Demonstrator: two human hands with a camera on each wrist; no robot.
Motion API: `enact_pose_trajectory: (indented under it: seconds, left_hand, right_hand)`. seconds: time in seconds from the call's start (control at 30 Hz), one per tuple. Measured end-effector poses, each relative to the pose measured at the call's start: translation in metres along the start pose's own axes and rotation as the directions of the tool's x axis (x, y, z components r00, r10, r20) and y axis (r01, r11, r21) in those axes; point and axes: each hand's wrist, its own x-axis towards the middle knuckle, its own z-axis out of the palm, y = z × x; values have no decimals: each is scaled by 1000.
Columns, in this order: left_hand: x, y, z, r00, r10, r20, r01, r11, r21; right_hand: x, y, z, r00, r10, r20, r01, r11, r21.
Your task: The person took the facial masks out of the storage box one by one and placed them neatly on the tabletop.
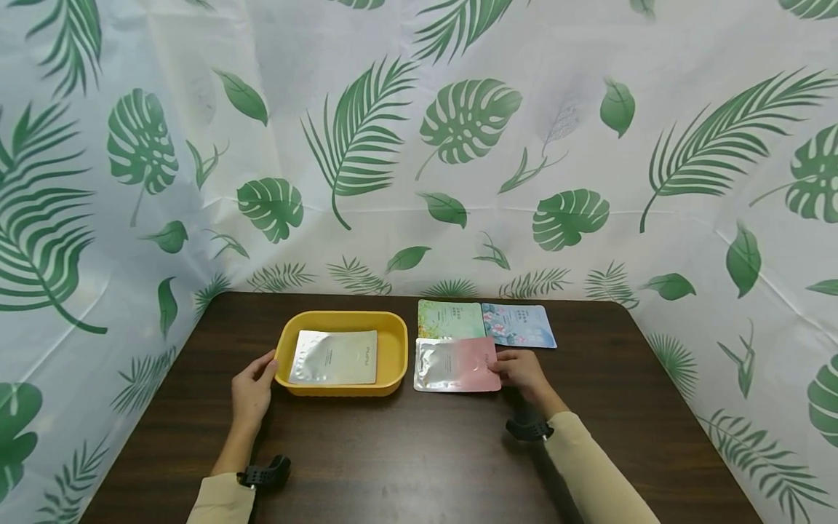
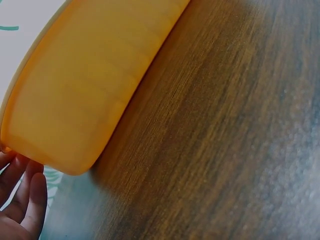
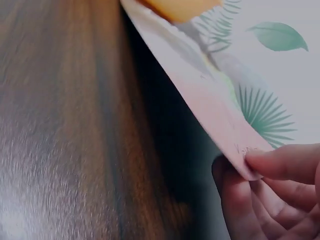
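Observation:
My left hand (image 1: 252,389) is at the left end of a yellow plastic tray (image 1: 347,391), its fingertips touching the outside just under the rim. In the left wrist view, the fingers (image 2: 33,205) lie against the outer wall, with none curled over into the tray. A pale silver sheet mask packet (image 1: 335,358) lies flat inside the tray. With thumb and fingers, my right hand (image 1: 524,371) pinches the right edge of a pink-and-silver sheet mask packet (image 1: 455,365). The right wrist view shows this packet tilted, its pinched corner raised over the table.
Behind the pink packet lie a green packet (image 1: 452,319) and a blue floral packet (image 1: 519,325), side by side near the table's back edge. The dark wooden table (image 1: 406,466) meets a leaf-patterned cloth (image 1: 393,145) at the back and sides.

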Motion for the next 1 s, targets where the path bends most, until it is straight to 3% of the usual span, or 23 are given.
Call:
enact_pose_trajectory:
  seconds: [0.1, 0.37, 1.0]
  left_hand:
    - [0, 1, 0, 1000, -8, 9, 8, 1000, 6]
    - [-1, 1, -1, 1000, -2, 10, 2, 1000, 8]
    - [0, -2, 3, 999, 20, -32, -21, 999, -39]
  right_hand:
    - [-1, 0, 2, 998, -25, -50, 22, 997, -72]
    - [-4, 0, 2, 995, -45, -91, 31, 988, -148]
    - [-3, -6, -8, 993, -88, -80, 70, 976, -206]
